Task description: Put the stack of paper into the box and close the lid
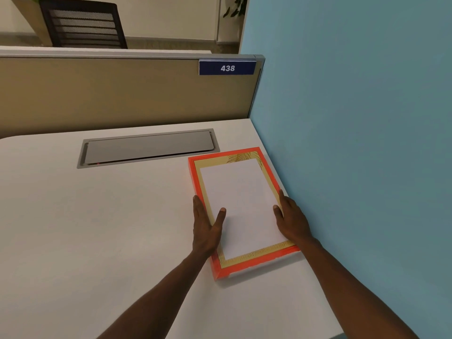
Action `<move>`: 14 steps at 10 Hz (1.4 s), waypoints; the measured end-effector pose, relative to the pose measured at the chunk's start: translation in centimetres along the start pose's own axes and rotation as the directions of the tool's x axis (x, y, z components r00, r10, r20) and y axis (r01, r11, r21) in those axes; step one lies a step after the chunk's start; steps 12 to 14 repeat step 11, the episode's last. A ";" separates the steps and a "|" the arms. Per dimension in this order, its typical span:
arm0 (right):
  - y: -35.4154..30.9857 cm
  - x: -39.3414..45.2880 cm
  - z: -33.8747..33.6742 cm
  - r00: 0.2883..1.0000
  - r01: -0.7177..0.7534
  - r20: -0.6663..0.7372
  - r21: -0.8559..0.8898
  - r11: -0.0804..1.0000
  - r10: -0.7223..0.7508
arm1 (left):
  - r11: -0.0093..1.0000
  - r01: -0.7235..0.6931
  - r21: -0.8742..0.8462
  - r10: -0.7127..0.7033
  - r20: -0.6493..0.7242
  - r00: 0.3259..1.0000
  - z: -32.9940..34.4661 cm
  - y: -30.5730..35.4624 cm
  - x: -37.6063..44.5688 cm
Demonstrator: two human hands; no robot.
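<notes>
A flat orange box (259,261) with a cream, gold-leaf patterned face lies on the white desk by the blue wall. The white stack of paper (241,201) rests within its orange border. Whether that cream face is the lid's top or the box's inside, I cannot tell, and no separate lid is in sight. My left hand (205,226) grips the stack's left edge, with the thumb on top and the fingers along the box's left side. On the right edge, my right hand (291,220) holds the stack the same way.
The white desk (97,228) stretches out to the left. A grey cable hatch (149,148) is set into it behind the box. A beige partition (122,94) with a "438" sign stands at the back. The blue wall (354,143) runs close along the box's right side.
</notes>
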State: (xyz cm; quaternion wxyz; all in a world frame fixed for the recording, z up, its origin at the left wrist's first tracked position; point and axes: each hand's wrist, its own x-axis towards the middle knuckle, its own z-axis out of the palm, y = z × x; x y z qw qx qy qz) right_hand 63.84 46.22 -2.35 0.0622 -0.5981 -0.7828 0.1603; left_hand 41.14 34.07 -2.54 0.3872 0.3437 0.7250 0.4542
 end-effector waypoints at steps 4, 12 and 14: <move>-0.4 -0.3 -0.2 1.000 0.002 -0.005 -0.052 0.999 -0.002 | 0.983 -0.033 0.180 0.038 -0.025 0.999 0.6 -1.1 0.5; -4.4 -0.9 -1.7 0.985 0.105 -0.119 -0.160 0.982 -0.124 | 0.952 -0.094 0.292 0.070 0.089 0.994 -4.2 1.0 -1.2; -4.4 -0.9 -1.7 0.985 0.105 -0.119 -0.160 0.982 -0.124 | 0.952 -0.094 0.292 0.070 0.089 0.994 -4.2 1.0 -1.2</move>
